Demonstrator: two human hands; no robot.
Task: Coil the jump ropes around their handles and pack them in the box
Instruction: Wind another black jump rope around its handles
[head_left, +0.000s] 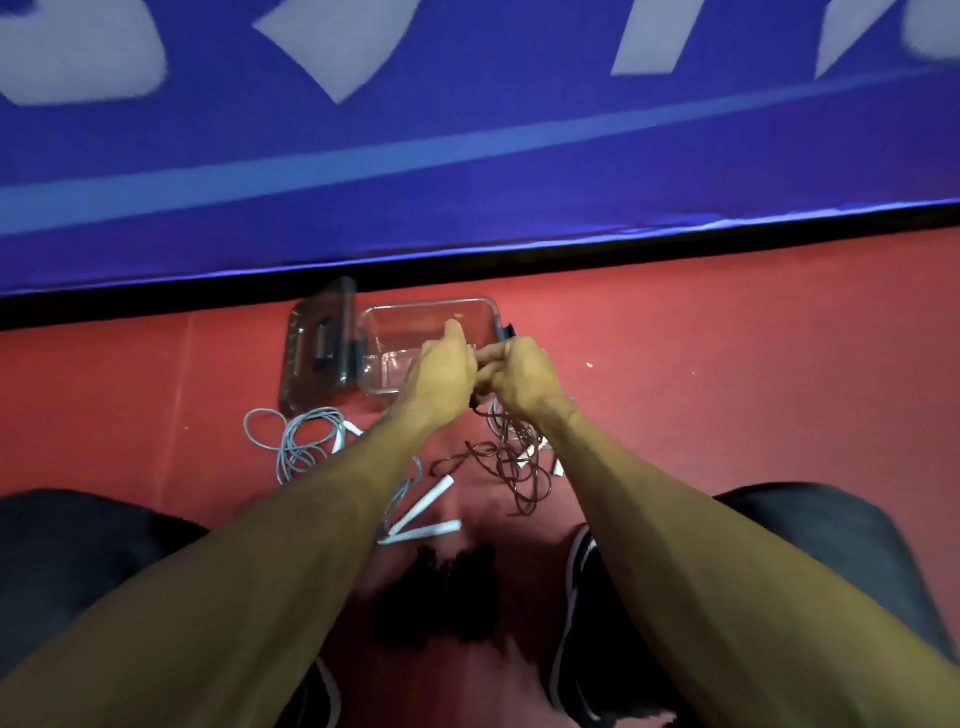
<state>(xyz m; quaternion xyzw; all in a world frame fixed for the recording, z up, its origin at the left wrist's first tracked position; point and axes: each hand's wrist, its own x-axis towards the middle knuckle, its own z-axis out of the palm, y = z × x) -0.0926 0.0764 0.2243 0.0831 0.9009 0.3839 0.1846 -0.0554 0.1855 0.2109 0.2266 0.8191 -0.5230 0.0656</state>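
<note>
Two bare hands meet above a clear box on a red floor. The left hand and right hand pinch a dark rope. A grey rope lies nearby, beside the lid.

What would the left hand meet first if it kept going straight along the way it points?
Probably the clear box: the left hand points up and away over its open interior, though depth is unclear.

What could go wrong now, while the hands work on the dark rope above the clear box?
The dark rope hangs in loose tangled loops below both hands and may knot or catch the white handles beside it. The blue rope lies uncoiled under the left forearm, so the arm may drag it.
</note>
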